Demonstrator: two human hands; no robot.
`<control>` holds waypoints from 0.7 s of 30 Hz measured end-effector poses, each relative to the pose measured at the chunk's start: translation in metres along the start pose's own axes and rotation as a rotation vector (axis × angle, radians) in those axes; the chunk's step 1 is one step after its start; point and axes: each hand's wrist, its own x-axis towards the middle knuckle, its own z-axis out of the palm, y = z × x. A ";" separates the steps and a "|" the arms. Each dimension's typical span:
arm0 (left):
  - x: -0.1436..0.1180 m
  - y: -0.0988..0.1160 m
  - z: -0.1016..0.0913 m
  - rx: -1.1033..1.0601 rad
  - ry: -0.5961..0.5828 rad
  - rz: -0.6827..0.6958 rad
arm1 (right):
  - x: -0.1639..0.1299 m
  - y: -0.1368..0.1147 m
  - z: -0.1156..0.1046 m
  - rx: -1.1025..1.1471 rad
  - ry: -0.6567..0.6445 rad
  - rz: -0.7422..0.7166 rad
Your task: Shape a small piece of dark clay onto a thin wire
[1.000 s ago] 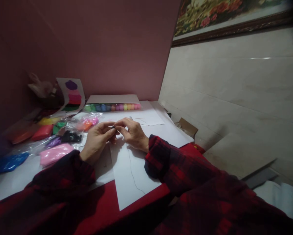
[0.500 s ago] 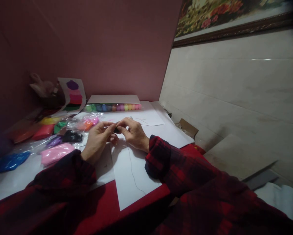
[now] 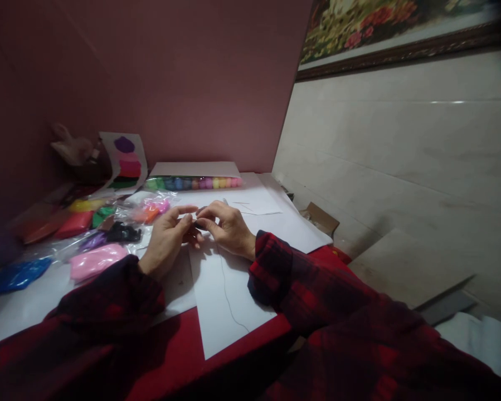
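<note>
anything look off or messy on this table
Nothing is spilled or broken. The clay bags lie in a loose heap left of the left hand, and the white sheet under the right hand sits askew, its corner overhanging the table edge.

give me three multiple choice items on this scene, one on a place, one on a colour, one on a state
1. Where does the pink clay packet lie?
A. left of the hands
B. right of the hands
C. on the floor

2. What colour is the sheet of paper under the hands?
A. yellow
B. white
C. black

3. How do the left hand and right hand stand?
A. flat and far apart
B. fingertips together, pinching a small dark piece
C. out of view

Answers:
1 A, it sits left of the left hand.
2 B, the sheet is white.
3 B, the fingertips meet on the piece.
</note>
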 end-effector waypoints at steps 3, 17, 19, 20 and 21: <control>0.000 -0.001 0.000 -0.006 0.029 -0.011 | -0.001 0.000 0.000 0.004 0.015 -0.028; -0.001 0.002 0.001 0.041 -0.040 0.031 | 0.000 -0.001 0.001 0.064 0.108 0.054; -0.001 0.002 0.001 0.023 -0.039 0.032 | 0.000 -0.002 0.000 0.060 0.111 0.045; -0.001 0.002 0.002 0.018 -0.034 0.031 | 0.000 -0.001 0.000 0.056 0.109 0.029; -0.001 0.003 0.002 0.015 -0.025 0.027 | 0.000 0.000 0.000 0.053 0.109 0.005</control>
